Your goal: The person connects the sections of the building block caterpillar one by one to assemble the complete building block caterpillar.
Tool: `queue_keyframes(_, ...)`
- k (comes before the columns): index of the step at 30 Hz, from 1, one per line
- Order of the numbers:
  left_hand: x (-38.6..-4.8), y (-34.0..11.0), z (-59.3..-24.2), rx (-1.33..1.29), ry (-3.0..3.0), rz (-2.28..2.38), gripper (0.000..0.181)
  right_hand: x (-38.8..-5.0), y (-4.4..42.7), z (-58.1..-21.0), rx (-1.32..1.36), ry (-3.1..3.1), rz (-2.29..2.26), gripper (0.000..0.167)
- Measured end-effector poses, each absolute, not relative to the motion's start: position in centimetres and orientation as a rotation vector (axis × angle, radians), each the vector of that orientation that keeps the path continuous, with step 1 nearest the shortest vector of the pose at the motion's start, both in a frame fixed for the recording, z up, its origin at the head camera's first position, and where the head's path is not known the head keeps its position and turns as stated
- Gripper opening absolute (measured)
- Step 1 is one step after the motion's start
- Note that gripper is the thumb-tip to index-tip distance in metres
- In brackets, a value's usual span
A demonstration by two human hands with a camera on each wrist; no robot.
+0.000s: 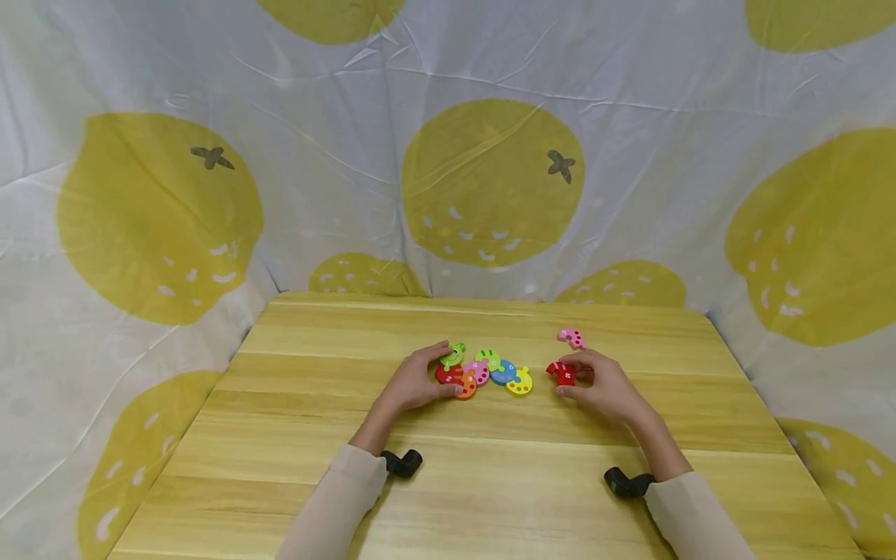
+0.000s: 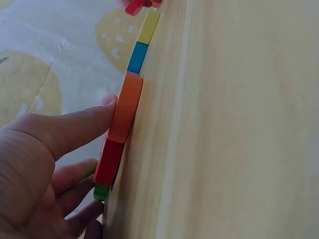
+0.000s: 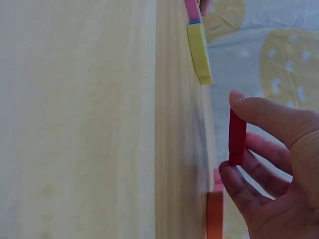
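A row of joined wooden puzzle pieces shaped like a caterpillar (image 1: 503, 372) lies on the table, with a green face piece (image 1: 453, 355) at its left end and a yellow piece (image 1: 519, 382) at its right. My left hand (image 1: 418, 379) grips the left end; its thumb presses the orange piece's edge (image 2: 126, 107) and its fingers reach round near the red and green pieces. Right of the row, my right hand (image 1: 603, 381) pinches a separate red puzzle piece (image 3: 237, 137) between thumb and fingertips, held slightly above the tabletop. Part of that piece is covered by the fingers.
A loose pink puzzle piece (image 1: 572, 337) lies behind my right hand. An orange piece (image 3: 215, 214) shows beside that hand in the right wrist view. The wooden table (image 1: 490, 482) backs onto a hanging cloth (image 1: 336, 179) printed with yellow fruit.
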State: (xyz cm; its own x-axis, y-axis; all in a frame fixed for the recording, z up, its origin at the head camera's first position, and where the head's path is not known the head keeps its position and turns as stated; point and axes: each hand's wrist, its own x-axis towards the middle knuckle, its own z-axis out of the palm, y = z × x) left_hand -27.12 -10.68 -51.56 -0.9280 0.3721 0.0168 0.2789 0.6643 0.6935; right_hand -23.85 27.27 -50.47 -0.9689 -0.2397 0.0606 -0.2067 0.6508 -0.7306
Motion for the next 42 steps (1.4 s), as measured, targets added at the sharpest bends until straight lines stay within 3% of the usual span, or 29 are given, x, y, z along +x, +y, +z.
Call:
queue_keyframes(13,-26.6,-10.0,-51.3,0.444,2.747,1.173,0.091,-26.1,25.3,-50.3,-0.456,2.781,-1.268,0.044)
queue_keyframes(22,-26.3,-9.4,-50.8,0.327,2.694,1.254,0.088,-26.9,24.4,-50.3,-0.483,2.757,-1.233,0.043)
queue_keyframes(42,-26.8,-10.3,-51.7,0.486,2.744,1.163,0.087,-27.6,23.8,-50.5,-0.725,2.671,-1.169,0.036)
